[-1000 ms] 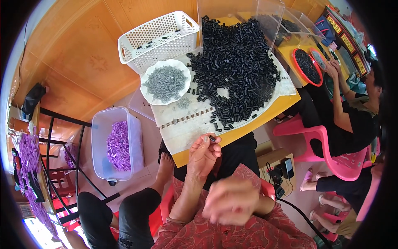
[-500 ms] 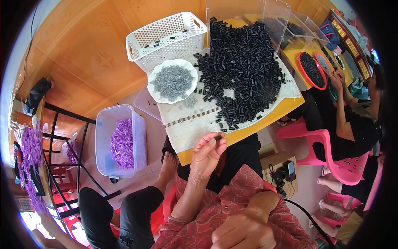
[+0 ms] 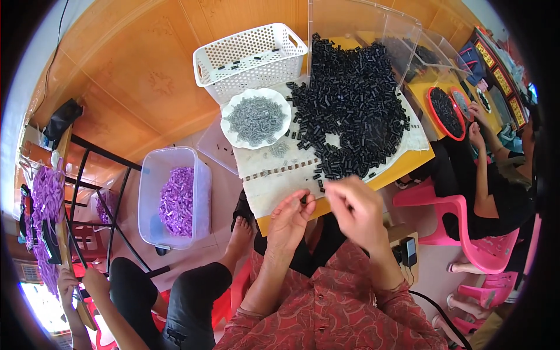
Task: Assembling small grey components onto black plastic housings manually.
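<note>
My left hand [image 3: 289, 223] is raised just in front of the table's near edge, palm up. A small black plastic piece [image 3: 304, 199] is pinched between its thumb and fingers. My right hand [image 3: 357, 213] is close by on the right, its fingers curled and smeared by motion; whether they hold anything is unclear. Behind both hands a large heap of small black tube-like pieces [image 3: 356, 99] spreads over a pale cloth [image 3: 262, 195]. To its left stands a white scalloped plate [image 3: 234, 137] of small clear grey parts [image 3: 256, 119].
A white perforated basket [image 3: 233, 86] stands behind the plate, with a few black pieces. On the floor at left, a clear tub [image 3: 150, 192] holds purple pieces [image 3: 177, 204]. A person at right sits on a pink chair [image 3: 466, 219] near a red tray [image 3: 461, 135]. Another person's hands [image 3: 87, 283] are at far left.
My right hand has risen from my lap toward the table edge, beside my left hand. My left hand keeps the black piece. The view has shifted slightly; the left-side person's hands have come up.
</note>
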The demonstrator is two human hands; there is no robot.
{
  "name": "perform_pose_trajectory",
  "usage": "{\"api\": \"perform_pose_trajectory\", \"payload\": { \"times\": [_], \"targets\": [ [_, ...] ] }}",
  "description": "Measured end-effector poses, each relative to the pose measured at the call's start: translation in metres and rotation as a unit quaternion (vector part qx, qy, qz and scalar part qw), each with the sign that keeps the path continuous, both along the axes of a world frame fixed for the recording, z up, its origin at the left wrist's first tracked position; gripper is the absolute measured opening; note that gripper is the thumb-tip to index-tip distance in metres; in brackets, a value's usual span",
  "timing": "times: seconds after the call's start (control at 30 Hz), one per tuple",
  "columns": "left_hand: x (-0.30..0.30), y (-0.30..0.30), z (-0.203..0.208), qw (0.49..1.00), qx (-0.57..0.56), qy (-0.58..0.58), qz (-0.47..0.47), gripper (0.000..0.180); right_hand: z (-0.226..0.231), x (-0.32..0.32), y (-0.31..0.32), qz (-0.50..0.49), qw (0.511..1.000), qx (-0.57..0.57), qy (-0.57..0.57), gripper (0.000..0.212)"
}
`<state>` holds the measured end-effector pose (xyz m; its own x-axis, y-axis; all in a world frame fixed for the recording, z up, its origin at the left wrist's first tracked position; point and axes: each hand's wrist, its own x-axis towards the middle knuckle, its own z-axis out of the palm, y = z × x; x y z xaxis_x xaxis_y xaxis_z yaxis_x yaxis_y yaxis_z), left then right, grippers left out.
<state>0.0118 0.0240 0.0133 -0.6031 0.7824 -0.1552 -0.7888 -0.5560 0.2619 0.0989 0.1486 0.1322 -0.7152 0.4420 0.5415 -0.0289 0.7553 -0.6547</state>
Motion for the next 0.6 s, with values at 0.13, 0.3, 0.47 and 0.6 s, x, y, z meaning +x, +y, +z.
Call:
{"api": "perform_pose_trajectory", "payload": {
  "times": [0.13,0.3,0.47,0.6],
  "targets": [
    [0.0,-0.002,-0.002,0.998,-0.036,0.039,0.015,0.023,-0.067,-0.013,0.037,-0.134,0.975,0.137,-0.112,0.014],
    [0.002,-0.001,0.006,0.996,-0.07,0.05,0.013,0.024,-0.081,-0.026,0.037,-0.151,0.955,0.194,-0.167,0.022],
    [0.002,-0.001,0.001,0.996,-0.072,0.053,0.002,0.024,-0.08,-0.026,0.057,-0.174,0.948,0.216,-0.157,0.026],
    [0.003,0.001,-0.002,0.996,-0.068,0.061,-0.007,0.023,-0.085,-0.015,0.071,-0.201,0.949,0.2,-0.136,0.023]
  ]
}}
